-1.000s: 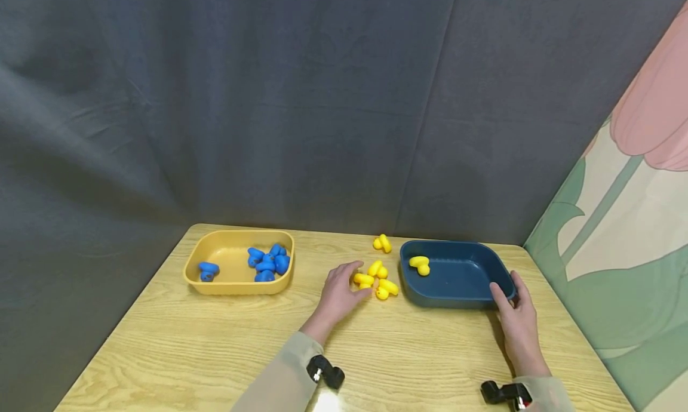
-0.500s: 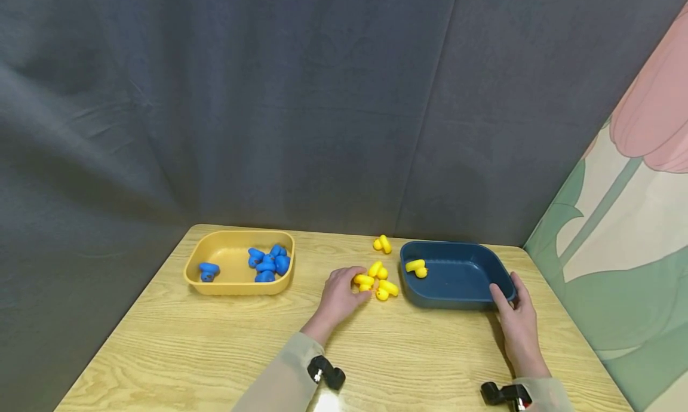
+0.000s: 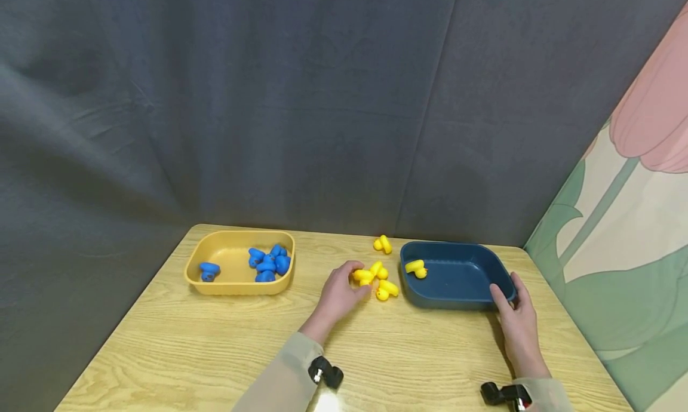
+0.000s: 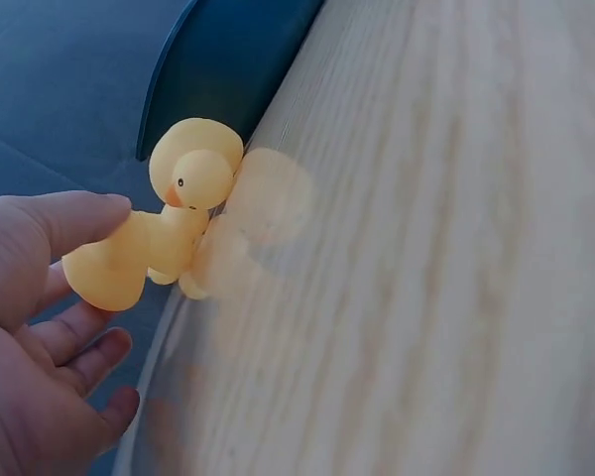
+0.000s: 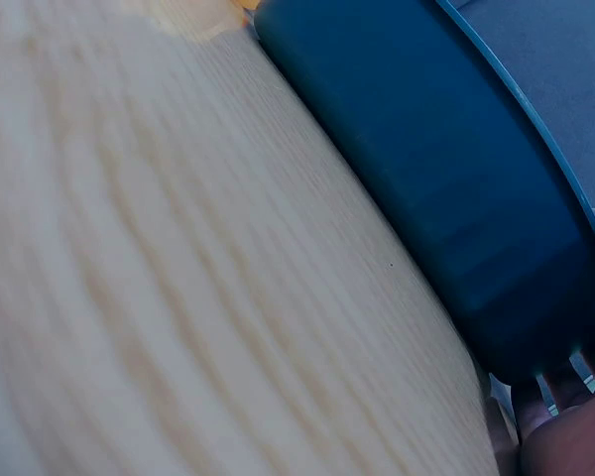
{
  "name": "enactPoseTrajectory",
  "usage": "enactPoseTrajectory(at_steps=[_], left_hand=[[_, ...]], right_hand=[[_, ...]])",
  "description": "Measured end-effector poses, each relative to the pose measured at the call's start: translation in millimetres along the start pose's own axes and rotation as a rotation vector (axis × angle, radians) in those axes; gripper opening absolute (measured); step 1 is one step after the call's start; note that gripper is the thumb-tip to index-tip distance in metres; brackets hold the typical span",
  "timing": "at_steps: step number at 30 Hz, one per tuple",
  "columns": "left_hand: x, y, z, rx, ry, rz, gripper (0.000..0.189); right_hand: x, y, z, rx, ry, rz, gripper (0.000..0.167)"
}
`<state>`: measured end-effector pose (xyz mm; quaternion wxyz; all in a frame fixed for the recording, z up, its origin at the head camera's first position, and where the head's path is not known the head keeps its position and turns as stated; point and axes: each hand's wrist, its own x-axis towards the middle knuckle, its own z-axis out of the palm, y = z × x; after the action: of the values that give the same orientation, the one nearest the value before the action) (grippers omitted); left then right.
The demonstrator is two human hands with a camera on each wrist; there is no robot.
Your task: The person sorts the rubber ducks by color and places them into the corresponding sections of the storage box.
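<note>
My left hand (image 3: 338,294) pinches a yellow rubber duck (image 4: 109,260) between thumb and fingers, close over the table. Right beside it are two more yellow ducks, a nearer duck (image 3: 387,289) and a duck (image 3: 378,270) behind. Another yellow duck (image 3: 383,243) lies farther back near the table's far edge. My right hand (image 3: 518,325) grips the right end of a dark blue tray (image 3: 457,303), thumb at the rim and fingers round the outer corner. Inside that tray, near its left wall, lies one yellow duck (image 3: 415,268).
At the back left stands a yellow tray (image 3: 228,289) with several blue ducks (image 3: 266,266) in it. A dark grey curtain (image 3: 322,131) hangs behind the wooden table (image 3: 403,358). To the right is a flowered panel (image 3: 623,251).
The duck in the blue tray has tipped and settled against the left side. My left fingers have closed on a duck and raised it slightly. My right hand stays in place.
</note>
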<state>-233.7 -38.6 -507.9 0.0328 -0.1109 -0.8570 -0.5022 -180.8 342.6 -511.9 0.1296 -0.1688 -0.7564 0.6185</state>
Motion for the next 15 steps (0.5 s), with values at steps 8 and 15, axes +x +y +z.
enactPoseTrajectory(at_steps=[8,15], left_hand=[[1.0,13.1,-0.9,-0.027,0.037,-0.009,0.047],[5.2,34.5,4.5,-0.033,0.048,0.047,0.049]], right_hand=[[-0.2,-0.4,0.2,-0.003,0.005,-0.005,0.084],[-1.9,0.5,0.7,-0.011,0.006,-0.024,0.083]])
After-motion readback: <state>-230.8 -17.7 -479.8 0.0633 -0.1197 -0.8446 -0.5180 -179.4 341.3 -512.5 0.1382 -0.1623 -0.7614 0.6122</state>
